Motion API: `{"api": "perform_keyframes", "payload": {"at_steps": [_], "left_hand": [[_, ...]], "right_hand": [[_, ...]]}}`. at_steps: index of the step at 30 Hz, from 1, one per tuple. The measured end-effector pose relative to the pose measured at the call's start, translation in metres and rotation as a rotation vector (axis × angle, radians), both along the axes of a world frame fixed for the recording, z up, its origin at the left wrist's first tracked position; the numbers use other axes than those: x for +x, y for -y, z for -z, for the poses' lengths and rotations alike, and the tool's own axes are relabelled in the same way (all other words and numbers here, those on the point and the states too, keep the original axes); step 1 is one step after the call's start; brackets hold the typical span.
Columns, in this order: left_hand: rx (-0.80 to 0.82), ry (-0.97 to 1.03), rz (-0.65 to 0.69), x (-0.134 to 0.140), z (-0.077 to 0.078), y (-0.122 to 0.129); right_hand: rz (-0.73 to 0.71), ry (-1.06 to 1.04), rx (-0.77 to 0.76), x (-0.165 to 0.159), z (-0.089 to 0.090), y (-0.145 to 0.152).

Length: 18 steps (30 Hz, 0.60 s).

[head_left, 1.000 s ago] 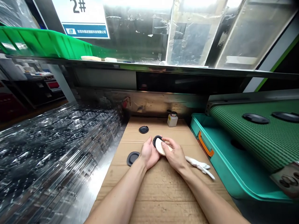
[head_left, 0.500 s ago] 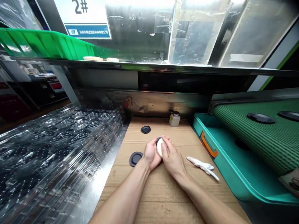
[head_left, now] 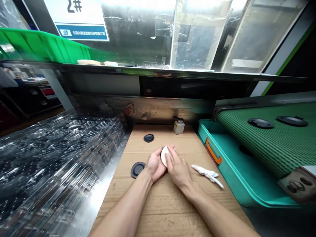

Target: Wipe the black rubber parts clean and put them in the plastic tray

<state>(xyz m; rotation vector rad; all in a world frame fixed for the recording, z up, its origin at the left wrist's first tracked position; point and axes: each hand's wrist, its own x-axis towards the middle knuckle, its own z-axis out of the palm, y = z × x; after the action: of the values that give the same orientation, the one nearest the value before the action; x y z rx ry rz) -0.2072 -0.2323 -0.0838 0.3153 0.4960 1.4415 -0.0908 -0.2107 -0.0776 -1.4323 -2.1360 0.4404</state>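
Observation:
Over the middle of the cardboard (head_left: 170,204), my left hand (head_left: 155,167) cups a black round lid (head_left: 162,149), of which only a dark edge shows. My right hand (head_left: 179,169) grips a white round pad (head_left: 165,158) and presses it against that lid, thumb on top. Just left of my left wrist lies another black lid (head_left: 137,169), flat on the cardboard. A smaller-looking black lid (head_left: 148,138) rests farther back. To the right of my right hand is a crumpled white glove or cloth (head_left: 206,173).
A small square bottle (head_left: 179,127) with a dark cap stands at the back. On the right, a teal bin (head_left: 229,179) with an orange handle sits beside a green conveyor belt (head_left: 256,141) carrying black lids (head_left: 292,120). Stacked clear plastic trays (head_left: 61,164) fill the left side.
The whole view has shifted, so most things appear farther left. The pad has turned slightly against the lid; both hands keep their hold.

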Motion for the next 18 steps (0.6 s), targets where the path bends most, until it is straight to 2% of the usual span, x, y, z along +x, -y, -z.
{"api": "perform_keyframes", "payload": {"at_steps": [5,10,12,14,16,18], "left_hand": [[-0.006,-0.089,0.043,0.000,0.001,0.000],[0.065,-0.166,0.126,0.000,-0.001,0.000],[0.073,-0.172,0.118,0.000,-0.001,0.000],[0.060,-0.173,0.088,0.001,0.001,-0.001],[0.034,-0.165,0.043,0.002,0.002,-0.002],[0.007,-0.166,0.017,0.004,0.002,-0.001]], "right_hand": [[0.132,-0.070,-0.002,0.012,-0.003,-0.017],[-0.039,-0.290,0.030,0.025,0.001,-0.029],[-0.046,-0.398,0.019,0.026,0.003,-0.030],[-0.118,-0.478,-0.014,0.023,0.004,-0.029],[-0.236,-0.472,-0.045,0.020,0.003,-0.026],[-0.251,-0.384,-0.039,0.018,0.002,-0.022]]}}
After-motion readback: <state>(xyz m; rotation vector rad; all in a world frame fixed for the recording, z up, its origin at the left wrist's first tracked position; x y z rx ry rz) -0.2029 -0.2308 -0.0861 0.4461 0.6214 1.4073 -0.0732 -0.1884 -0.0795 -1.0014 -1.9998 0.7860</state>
